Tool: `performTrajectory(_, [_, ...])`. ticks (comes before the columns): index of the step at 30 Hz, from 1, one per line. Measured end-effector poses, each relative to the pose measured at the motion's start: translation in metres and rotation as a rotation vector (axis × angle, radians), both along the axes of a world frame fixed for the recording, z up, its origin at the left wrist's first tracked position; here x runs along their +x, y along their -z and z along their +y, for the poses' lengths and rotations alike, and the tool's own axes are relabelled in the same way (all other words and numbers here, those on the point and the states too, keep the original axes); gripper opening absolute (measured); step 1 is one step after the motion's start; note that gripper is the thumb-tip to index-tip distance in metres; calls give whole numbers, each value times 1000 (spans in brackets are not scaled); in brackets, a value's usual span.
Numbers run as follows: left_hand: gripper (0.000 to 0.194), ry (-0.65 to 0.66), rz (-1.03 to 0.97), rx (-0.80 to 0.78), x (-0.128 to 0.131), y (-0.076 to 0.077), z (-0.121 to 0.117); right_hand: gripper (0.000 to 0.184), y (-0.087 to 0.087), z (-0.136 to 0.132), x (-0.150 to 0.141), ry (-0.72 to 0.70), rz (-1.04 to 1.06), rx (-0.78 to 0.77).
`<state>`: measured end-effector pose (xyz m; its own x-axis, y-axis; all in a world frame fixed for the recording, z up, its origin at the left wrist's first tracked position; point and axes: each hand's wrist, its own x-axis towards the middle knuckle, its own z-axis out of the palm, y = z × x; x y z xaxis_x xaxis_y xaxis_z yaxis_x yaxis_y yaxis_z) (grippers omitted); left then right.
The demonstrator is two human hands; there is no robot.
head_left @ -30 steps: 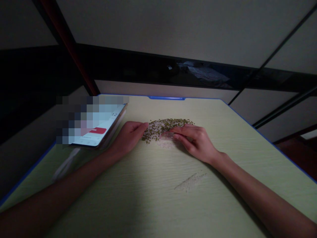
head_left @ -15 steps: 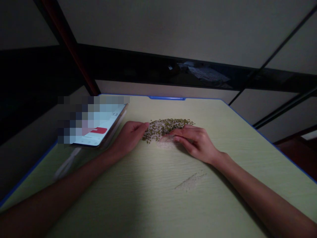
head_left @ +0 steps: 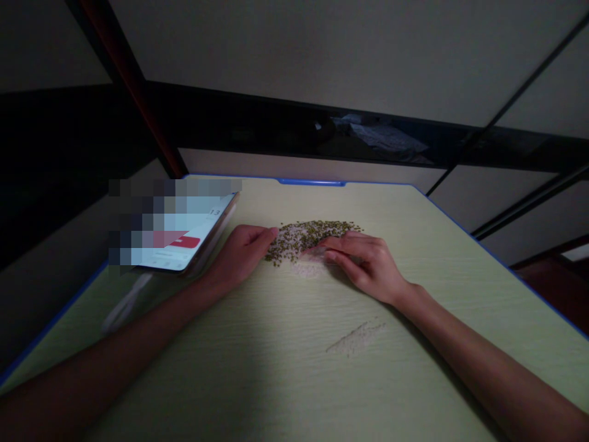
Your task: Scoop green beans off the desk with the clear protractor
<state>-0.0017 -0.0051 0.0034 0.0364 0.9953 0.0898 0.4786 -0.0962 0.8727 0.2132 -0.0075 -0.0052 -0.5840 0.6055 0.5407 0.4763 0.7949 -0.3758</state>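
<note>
A spread pile of small green beans (head_left: 317,232) mixed with pale grains lies in the middle of the table. My left hand (head_left: 246,248) rests on its side at the pile's left edge, with the thumb stretched toward the beans. It appears open and holds nothing that I can see; its other fingers are mostly hidden. My right hand (head_left: 363,261) is closed in a pinch at the pile's right front. Between its thumb and fingers is a thin, see-through flat piece (head_left: 315,252), low over the grains. Pale grains (head_left: 306,268) lie just in front of that piece.
A lit phone (head_left: 184,245), partly pixelated, leans at the table's left, with a white strap or cable (head_left: 126,301) beside it. A thin streak of fine grains (head_left: 354,339) lies nearer me. The pale table (head_left: 221,380) has a blue rim; cabinet panels (head_left: 322,49) stand behind.
The thin see-through piece in my right hand has shifted and tilted slightly, and more pale grains show in front of it. My left hand has barely moved.
</note>
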Motion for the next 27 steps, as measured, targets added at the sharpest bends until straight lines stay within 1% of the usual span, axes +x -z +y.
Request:
performTrajectory(6, [38,4,8,5,0,0,1,29,-1,-2,-2,-43,-22,-14])
performTrajectory(12, [37,5,13,3,1,-1,0,28,1,-1,-2,45,1,18])
performTrajectory(14, [37,1,14,0,0,-1,0,27,1,-1,-1,54,3,23])
performTrajectory(23, [37,-9,17,-6,1,-2,-1,30,1,-2,-3,-23,-50,12])
performTrajectory(27, [37,-4,18,2,1,-2,-1,31,0,-1,-2,46,-46,22])
